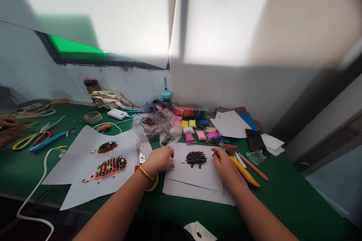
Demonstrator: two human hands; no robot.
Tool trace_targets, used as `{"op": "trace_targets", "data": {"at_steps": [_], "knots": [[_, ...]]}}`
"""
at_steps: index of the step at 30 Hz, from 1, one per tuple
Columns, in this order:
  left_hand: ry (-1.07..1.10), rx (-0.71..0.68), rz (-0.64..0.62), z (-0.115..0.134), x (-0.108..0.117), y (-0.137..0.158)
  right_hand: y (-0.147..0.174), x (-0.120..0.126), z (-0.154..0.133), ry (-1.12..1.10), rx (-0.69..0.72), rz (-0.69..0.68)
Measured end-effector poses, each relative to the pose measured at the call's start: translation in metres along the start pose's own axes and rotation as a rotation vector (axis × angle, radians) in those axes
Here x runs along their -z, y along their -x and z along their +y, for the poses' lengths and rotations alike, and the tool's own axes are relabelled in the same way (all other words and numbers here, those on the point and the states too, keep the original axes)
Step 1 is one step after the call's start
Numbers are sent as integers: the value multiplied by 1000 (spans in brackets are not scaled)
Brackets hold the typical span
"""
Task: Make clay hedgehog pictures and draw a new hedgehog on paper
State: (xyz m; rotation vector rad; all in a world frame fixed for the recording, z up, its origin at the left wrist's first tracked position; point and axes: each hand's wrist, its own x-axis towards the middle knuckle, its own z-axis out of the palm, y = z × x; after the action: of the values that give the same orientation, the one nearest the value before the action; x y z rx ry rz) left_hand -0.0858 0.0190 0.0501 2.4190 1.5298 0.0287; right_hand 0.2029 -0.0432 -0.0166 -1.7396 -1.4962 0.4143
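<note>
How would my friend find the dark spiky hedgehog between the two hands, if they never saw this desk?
On the green tabletop, find the white paper sheets between the bare left hand and the bare right hand. On the top sheet is a small, dark, spiky hedgehog, snout pointing left. The two hedgehogs farther left have round green dots; this one has none.

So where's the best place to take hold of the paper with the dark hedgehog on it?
Probably by the side edges of the sheet, the left hand coming from the left and the right hand from the right: it lies flat, and the spiky hedgehog sits near its middle, leaving bare margins to pinch.
</note>
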Motion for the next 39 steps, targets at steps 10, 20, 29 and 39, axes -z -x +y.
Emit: {"op": "trace_targets", "data": {"at_steps": [10, 20, 29, 39], "knots": [[-41, -20, 53, -8, -8, 2, -2, 1, 6, 61, 32, 17], [-10, -5, 132, -1, -8, -8, 6, 5, 4, 522, 112, -73], [-78, -11, 119, 13, -12, -29, 3, 9, 0, 499, 125, -133], [-24, 48, 183, 10, -17, -40, 3, 8, 1, 568, 57, -131]]}}
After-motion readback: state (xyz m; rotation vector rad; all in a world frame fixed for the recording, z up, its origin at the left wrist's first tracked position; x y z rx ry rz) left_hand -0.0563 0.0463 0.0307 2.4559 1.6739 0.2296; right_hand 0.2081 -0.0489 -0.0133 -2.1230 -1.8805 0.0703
